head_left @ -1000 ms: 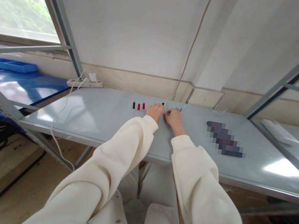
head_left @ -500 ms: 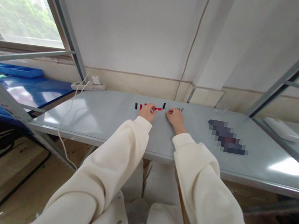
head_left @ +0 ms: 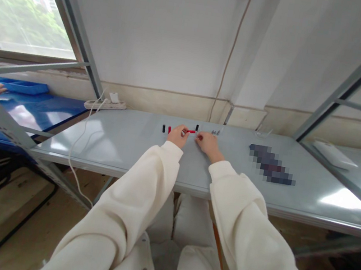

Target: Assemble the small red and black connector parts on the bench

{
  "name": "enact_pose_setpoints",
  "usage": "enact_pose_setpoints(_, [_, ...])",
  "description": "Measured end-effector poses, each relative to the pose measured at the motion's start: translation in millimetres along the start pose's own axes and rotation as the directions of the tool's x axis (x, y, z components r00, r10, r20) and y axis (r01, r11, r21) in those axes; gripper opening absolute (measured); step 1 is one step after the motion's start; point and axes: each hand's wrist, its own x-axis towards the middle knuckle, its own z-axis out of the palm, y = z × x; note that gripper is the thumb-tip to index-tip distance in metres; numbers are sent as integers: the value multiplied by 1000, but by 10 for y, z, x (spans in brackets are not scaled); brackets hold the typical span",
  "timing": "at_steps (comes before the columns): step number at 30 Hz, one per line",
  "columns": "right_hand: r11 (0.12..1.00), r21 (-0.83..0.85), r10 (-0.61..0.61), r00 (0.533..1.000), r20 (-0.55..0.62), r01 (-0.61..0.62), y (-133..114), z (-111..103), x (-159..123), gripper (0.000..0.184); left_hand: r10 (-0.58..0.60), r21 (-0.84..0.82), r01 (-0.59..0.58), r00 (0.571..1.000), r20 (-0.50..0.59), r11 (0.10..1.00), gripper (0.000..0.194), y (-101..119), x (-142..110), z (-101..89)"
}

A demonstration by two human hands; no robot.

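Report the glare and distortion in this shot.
In the head view, window light washes out the trees; bright glare patches lie on the grey table; the wide lens bends the metal shelf upright; a pixelated mosaic hides the dark object.

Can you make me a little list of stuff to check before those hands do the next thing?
1. Left hand pinching the red rod: ok.
2. Right hand gripping something: cannot tell; a small red bit shows at its fingertips.
3. Rod's tip clear of the upright black piece: cannot tell, they look very close.
4. Black piece and red piece on the left standing upright: ok.
5. Small metal pieces in view beyond the right hand: ok.
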Motion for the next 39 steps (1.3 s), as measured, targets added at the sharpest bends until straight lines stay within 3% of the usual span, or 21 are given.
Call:
enact_pose_setpoints(17, [972, -165, -175, 984, -23, 169, -48, -107, -46, 14, 80, -106, -82, 997, -16, 991, 10, -20, 1, 30])
enact_pose_setpoints(25, [968, -119, -232, 970, -74, 222, -89, -54, -23, 16, 86, -93, -77, 991, 106, 993, 10, -26, -8, 43])
enact_pose_setpoints(32, [974, -77, -219, 972, -90, 212, -95, -46, -31, 15, 46, -85, -37, 993, 106, 996, 9, 27, -27, 28])
enact_pose_setpoints(36, [989, 21, -141, 985, -95, 143, -110, -25, -27, 13, -67, -178, 57, 996, -50, 982, 12, 45, 13, -15])
enact_pose_setpoints(39, [989, 135, -64, 997, -35, 68, -125, 20, -2, 13, -278, -420, 162, 933, -230, 893, 12, 4, 95, -97])
